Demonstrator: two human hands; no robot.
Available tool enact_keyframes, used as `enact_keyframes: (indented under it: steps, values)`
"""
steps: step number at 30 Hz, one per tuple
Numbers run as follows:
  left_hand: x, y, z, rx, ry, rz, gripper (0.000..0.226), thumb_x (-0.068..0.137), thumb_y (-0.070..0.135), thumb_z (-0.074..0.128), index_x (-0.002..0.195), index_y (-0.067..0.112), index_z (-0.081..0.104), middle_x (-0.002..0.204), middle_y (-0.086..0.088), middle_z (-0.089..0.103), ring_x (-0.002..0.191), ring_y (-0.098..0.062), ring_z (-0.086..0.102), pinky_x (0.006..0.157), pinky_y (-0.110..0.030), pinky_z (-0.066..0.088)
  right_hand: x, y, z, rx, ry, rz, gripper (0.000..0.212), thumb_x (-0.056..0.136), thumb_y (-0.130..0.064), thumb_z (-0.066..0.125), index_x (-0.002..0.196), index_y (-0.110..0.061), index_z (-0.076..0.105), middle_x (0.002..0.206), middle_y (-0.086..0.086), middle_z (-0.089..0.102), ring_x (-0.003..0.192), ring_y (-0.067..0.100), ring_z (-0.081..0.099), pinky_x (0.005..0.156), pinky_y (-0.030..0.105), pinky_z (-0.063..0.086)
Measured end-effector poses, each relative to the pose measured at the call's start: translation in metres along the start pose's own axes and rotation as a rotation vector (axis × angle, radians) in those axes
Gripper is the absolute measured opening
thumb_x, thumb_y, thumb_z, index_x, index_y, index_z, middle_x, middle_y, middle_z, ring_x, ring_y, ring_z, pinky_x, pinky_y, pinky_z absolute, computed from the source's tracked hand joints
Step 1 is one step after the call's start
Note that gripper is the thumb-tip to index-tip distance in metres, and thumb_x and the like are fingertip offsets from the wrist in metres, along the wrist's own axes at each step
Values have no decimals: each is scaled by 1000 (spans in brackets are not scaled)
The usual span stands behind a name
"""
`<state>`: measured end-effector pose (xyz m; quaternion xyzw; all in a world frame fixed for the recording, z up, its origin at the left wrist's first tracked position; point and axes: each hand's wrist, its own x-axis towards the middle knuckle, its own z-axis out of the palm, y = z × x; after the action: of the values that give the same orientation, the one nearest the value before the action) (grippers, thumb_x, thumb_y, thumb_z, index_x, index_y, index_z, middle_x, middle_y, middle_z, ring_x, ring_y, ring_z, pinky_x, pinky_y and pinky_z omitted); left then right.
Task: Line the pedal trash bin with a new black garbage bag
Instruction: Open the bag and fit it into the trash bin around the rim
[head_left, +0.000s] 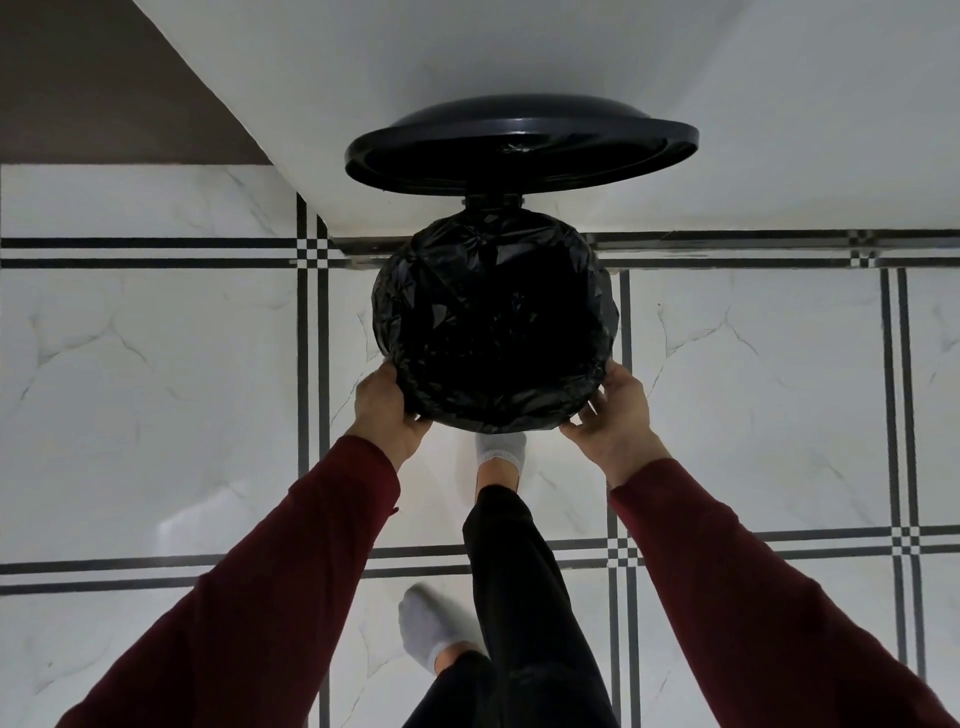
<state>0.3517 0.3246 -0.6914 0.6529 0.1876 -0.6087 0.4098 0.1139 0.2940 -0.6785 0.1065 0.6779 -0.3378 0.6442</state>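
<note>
A round pedal trash bin stands against the white wall, seen from above, with its black lid (522, 145) raised. A crinkled black garbage bag (493, 317) fills the bin's mouth and is folded over the rim all round, hiding the bin's body. My left hand (387, 410) grips the bag's folded edge at the near left of the rim. My right hand (618, 410) pinches the bag's edge at the near right. My right foot (501, 452) in a grey sock reaches under the bin's front, where the pedal is hidden.
The floor (156, 389) is white marble tile with black double lines. The white wall (519, 52) rises behind the bin, with a brown surface (104, 88) at the upper left. My left foot (431, 629) stands further back on the tiles.
</note>
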Motion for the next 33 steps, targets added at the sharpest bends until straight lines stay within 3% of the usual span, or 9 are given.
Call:
enact_keyframes:
  steps: [3, 6, 9, 13, 16, 22, 28, 30, 33]
  values:
    - [-4, 3, -2, 69, 39, 38, 26, 102, 23, 55, 118, 28, 75, 120, -3, 75, 111, -25, 70, 77, -39, 63, 4, -3, -1, -8, 26, -23, 32, 99, -18, 52, 126, -16, 71, 119, 2, 73, 113, 22, 68, 79, 41, 58]
    - [-6, 5, -2, 74, 74, 54, 21, 101, 28, 60, 115, 26, 75, 120, 0, 75, 113, -21, 68, 78, -40, 62, 6, -5, -3, 6, 31, -21, 29, 102, -16, 50, 121, -16, 72, 114, 0, 73, 115, 22, 68, 82, 42, 59]
    - [-7, 9, 1, 36, 65, 64, 24, 102, 36, 54, 107, 22, 72, 121, 0, 74, 119, -20, 65, 93, -47, 57, 6, -10, -3, -46, 33, -20, 31, 99, -15, 47, 115, -17, 74, 115, -1, 73, 113, 20, 67, 84, 42, 57]
    - [-11, 17, 5, 48, -5, -29, 30, 96, 47, 58, 112, 24, 69, 121, 0, 69, 115, -23, 63, 97, -53, 52, 3, -20, 3, -64, 45, 13, 28, 95, -35, 50, 103, -16, 69, 114, -2, 71, 109, 18, 67, 85, 44, 51]
    - [-11, 19, 7, 35, -66, -82, 44, 97, 55, 56, 121, 20, 68, 123, -4, 70, 116, -28, 65, 93, -52, 54, 1, -22, 7, -40, 27, 13, 35, 97, -45, 54, 109, -18, 73, 107, 0, 71, 108, 22, 70, 87, 42, 57]
    - [-4, 11, 1, -177, -56, -89, 46, 102, 54, 49, 125, 17, 66, 131, -10, 69, 115, -33, 70, 101, -56, 55, 9, -16, 6, 67, 11, 76, 54, 98, -48, 51, 137, -13, 65, 132, 12, 72, 116, 34, 72, 100, 51, 56]
    - [-20, 5, -2, -93, 64, -127, 45, 101, 60, 45, 128, 32, 65, 137, 0, 57, 131, -25, 52, 114, -62, 32, -6, -6, -2, 49, 73, 83, 39, 97, -45, 51, 123, -26, 73, 118, -8, 71, 119, 19, 61, 96, 50, 44]
    - [-24, -3, -3, -142, 84, -158, 50, 100, 60, 46, 135, 27, 58, 143, -2, 51, 134, -27, 50, 114, -60, 34, -10, -1, -4, 69, 70, 84, 34, 97, -43, 53, 116, -23, 72, 116, -6, 71, 118, 19, 63, 91, 47, 49]
    - [-25, -14, -2, -226, 23, -190, 53, 103, 59, 40, 132, 19, 59, 138, -7, 60, 123, -28, 59, 105, -53, 45, -13, 6, -2, 95, 61, 75, 33, 96, -43, 57, 112, -18, 72, 120, 1, 71, 112, 22, 67, 88, 43, 55]
